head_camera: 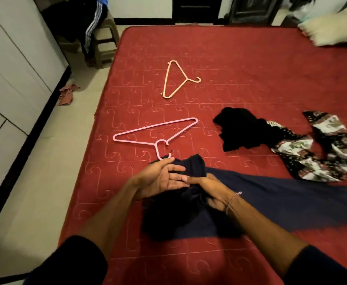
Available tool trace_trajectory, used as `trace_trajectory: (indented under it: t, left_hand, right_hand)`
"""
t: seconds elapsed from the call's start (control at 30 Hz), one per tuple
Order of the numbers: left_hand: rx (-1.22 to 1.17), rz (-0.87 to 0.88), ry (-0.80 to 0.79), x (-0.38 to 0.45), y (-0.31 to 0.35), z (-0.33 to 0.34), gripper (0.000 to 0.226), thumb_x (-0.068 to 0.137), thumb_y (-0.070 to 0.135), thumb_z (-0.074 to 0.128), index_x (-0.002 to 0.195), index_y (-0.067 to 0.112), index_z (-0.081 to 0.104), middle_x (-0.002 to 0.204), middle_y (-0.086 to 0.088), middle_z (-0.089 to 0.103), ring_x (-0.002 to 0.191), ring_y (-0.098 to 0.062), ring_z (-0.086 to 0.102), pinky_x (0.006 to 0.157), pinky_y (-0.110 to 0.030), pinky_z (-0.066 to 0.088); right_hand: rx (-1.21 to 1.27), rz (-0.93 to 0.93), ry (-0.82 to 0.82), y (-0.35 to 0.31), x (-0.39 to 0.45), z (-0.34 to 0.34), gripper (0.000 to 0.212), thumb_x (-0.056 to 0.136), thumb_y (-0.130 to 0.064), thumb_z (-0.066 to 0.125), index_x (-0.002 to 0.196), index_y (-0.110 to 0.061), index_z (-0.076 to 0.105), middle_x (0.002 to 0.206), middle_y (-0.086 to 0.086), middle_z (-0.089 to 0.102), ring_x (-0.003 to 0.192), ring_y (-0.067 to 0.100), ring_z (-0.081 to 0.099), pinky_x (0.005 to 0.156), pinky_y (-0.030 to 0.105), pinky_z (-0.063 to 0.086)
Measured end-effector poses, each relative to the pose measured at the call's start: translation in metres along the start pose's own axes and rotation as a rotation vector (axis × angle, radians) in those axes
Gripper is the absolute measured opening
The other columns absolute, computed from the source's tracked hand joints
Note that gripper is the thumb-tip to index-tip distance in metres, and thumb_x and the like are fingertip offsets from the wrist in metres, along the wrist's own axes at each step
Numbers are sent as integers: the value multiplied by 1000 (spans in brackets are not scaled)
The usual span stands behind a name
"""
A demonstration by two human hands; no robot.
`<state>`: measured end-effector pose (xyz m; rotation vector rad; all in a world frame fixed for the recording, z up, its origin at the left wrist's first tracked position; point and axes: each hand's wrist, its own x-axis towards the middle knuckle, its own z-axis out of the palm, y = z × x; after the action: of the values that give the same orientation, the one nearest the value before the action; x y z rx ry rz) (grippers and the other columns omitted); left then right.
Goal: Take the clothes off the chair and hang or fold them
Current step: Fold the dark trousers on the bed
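Much of the scene sits half-hidden, blurred or cut by the frame.

The right hand [213, 192] is partly buried in the navy garment [271, 198], its fingertips out of sight, and the garment's right end smears into motion blur. The left hand [164, 177] covers the tip of the pink hanger [156, 134] hook. The chair [104, 44] in the far corner is mostly hidden under dark striped clothes [90, 27], which the top edge cuts off. The pillow [330, 29] is blurred and runs off the right edge. The small reddish cloth [66, 94] on the floor is too indistinct to identify.
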<state>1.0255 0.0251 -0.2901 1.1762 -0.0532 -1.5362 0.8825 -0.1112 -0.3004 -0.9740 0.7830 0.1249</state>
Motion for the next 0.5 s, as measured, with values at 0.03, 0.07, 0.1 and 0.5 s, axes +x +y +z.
trace_trajectory:
  t: [0.03,0.07,0.1,0.5]
  left_hand:
    - [52,20,71,11,-6,8,47,107,34,35,127,-4,53,117,-29,67,107,-41,67,90,-39,58]
    - [146,51,175,23,-13,19,37,106,26,37,122,-2,57,105,-23,73,96,-35,71,79,-36,61]
    - [262,98,300,34,-21,22,28,104,18,41,113,1,60,89,-15,76,80,-28,73,67,-32,61]
    - [1571,498,500,121,-76,44,78,84,50,67,149,13,43,151,-12,44,140,-31,39,117,-45,31]
  right_hand:
    - [-51,3,87,3,-1,-14,30,87,5,67,117,3,68,116,28,69,101,39,69,94,50,56]
    - [-82,10,172,6,-3,-31,31,86,11,63,116,5,68,112,26,70,92,36,71,85,47,60]
    - [-96,23,229,8,-6,-45,31,85,13,60,115,7,67,107,25,72,85,34,72,76,45,62]
    - [-351,-42,376,11,-33,-211,47,64,-41,93,100,-17,75,93,-7,78,88,9,73,71,23,55]
